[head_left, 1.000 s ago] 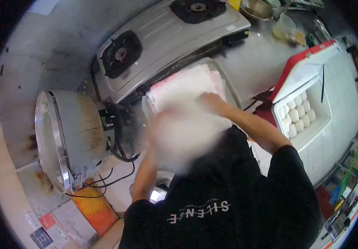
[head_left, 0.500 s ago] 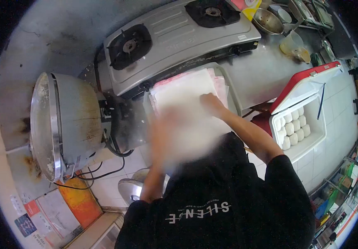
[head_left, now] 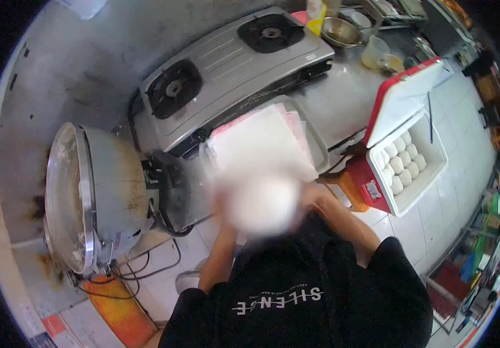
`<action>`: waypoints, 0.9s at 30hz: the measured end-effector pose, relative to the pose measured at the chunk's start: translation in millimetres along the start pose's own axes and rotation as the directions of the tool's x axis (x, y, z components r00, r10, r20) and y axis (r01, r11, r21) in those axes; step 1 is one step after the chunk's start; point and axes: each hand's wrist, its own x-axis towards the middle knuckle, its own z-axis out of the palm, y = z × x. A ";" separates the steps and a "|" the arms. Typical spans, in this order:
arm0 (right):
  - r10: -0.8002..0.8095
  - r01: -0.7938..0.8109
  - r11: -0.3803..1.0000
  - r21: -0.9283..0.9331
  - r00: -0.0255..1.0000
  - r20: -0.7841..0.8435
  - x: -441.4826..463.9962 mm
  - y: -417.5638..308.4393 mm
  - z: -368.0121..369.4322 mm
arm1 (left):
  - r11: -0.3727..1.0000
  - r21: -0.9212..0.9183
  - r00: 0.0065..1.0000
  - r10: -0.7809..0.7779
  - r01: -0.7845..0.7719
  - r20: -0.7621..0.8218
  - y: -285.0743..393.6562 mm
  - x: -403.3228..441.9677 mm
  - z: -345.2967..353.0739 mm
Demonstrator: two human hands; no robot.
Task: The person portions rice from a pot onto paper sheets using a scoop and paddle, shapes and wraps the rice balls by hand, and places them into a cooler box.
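A white rounded piece (head_left: 264,204), heavily blurred, is between my two hands close to my body; I cannot make out whether it is dough or a sheet. My left hand (head_left: 222,196) is at its left side, with smeared fingers that seem closed on its edge. At the opposite edge my right hand (head_left: 309,197) is curled, its fingertips hidden. Just beyond the hands, a stack of white and pink sheets (head_left: 261,139) lies in a pale tray (head_left: 318,152).
A two-burner gas stove (head_left: 226,64) stands behind the tray. To the left is a large grey drum-shaped machine (head_left: 116,191) with cables below. At right, an open red and white cooler (head_left: 403,203) holds several white dough balls (head_left: 403,162). A metal bowl (head_left: 343,32) sits at the back.
My right hand has left the sheet stack and drawn back toward my body. The blurred white piece now looks smaller and rounder, between both hands. The view has shifted slightly.
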 end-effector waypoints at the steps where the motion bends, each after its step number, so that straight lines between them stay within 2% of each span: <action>1: -0.060 0.061 0.998 0.014 0.998 -0.031 -4.7 16.7 1.7 | 0.989 0.142 0.996 0.030 -0.041 0.082 -6.9 3.4 -24.4; 2: -0.081 0.076 0.996 -0.043 0.989 -0.125 -19.6 19.5 6.4 | 0.892 0.427 0.989 0.132 -0.147 0.065 1.6 -5.2 -18.2; 3: -0.090 0.085 0.995 -0.044 0.983 -0.160 -38.4 14.3 16.5 | 0.706 0.668 0.966 0.242 -0.237 0.087 8.0 -9.9 -16.4; 4: -0.162 0.060 0.955 -0.292 0.928 -0.337 -59.0 5.5 32.6 | 0.668 0.703 0.968 0.221 -0.242 0.123 0.5 -4.0 -30.1; 5: -0.241 0.008 0.879 -0.476 0.870 -0.430 -59.9 19.2 31.8 | 0.629 0.736 0.967 0.199 -0.251 0.160 -7.4 2.2 -44.2; 6: -0.317 -0.094 0.777 -0.623 0.796 -0.515 -60.7 32.8 30.9 | 0.777 0.607 0.985 0.109 -0.166 0.130 9.0 -15.6 -10.8; 8: -0.316 -0.080 0.819 -0.569 0.764 -0.563 -75.8 42.7 43.9 | 0.886 0.461 0.988 -0.030 -0.043 0.149 -1.4 -24.6 14.9; 9: -0.319 -0.045 0.849 -0.527 0.752 -0.577 -83.0 48.8 52.1 | 0.707 0.668 0.960 0.055 -0.233 0.276 -17.3 -28.1 16.4; 11: -0.431 -0.030 0.829 -0.559 0.602 -0.672 -94.1 68.6 70.2 | 0.468 0.767 0.886 0.084 -0.439 0.456 -42.2 -35.4 22.8; 12: -0.533 -0.011 0.742 -0.670 0.596 -0.600 -99.5 69.8 74.5 | 0.591 0.742 0.911 -0.029 -0.317 0.412 -41.3 -44.9 37.8; 15: -0.555 -0.057 0.674 -0.737 0.619 -0.556 -128.3 60.7 85.0 | 0.707 0.687 0.898 -0.179 -0.166 0.402 -21.7 -71.2 92.7; 17: -0.451 -0.018 0.816 -0.577 0.605 -0.656 -147.5 57.8 91.4 | 0.740 0.672 0.940 -0.229 -0.001 0.254 -12.7 -86.1 134.0; 18: -0.453 -0.011 0.822 -0.569 0.593 -0.666 -157.5 55.0 93.3 | 0.730 0.684 0.936 -0.239 -0.003 0.259 -14.6 -84.8 136.1; 20: -0.320 0.001 0.905 -0.426 0.663 -0.677 -174.4 52.0 93.0 | 0.791 0.611 0.895 -0.245 -0.039 0.373 -19.6 -77.1 134.2; 21: -0.325 0.010 0.907 -0.422 0.655 -0.682 -179.2 53.3 88.4 | 0.783 0.620 0.892 -0.251 -0.042 0.377 -32.2 -63.2 115.0; 22: -0.340 0.065 0.910 -0.408 0.679 -0.650 -184.4 55.0 82.7 | 0.739 0.650 0.860 -0.206 -0.176 0.467 -52.2 -43.0 83.3; 24: -0.355 0.118 0.914 -0.389 0.697 -0.623 -196.6 60.8 72.5 | 0.685 0.661 0.811 -0.176 -0.306 0.558 -58.6 -40.2 98.0; 26: -0.484 0.201 0.857 -0.475 0.633 -0.605 -205.5 63.5 62.3 | 0.823 0.567 0.756 -0.387 0.026 0.528 -30.5 -63.6 174.4; 27: -0.486 0.205 0.856 -0.475 0.632 -0.603 -211.6 61.8 56.2 | 0.822 0.570 0.757 -0.387 0.024 0.526 -40.9 -56.3 170.0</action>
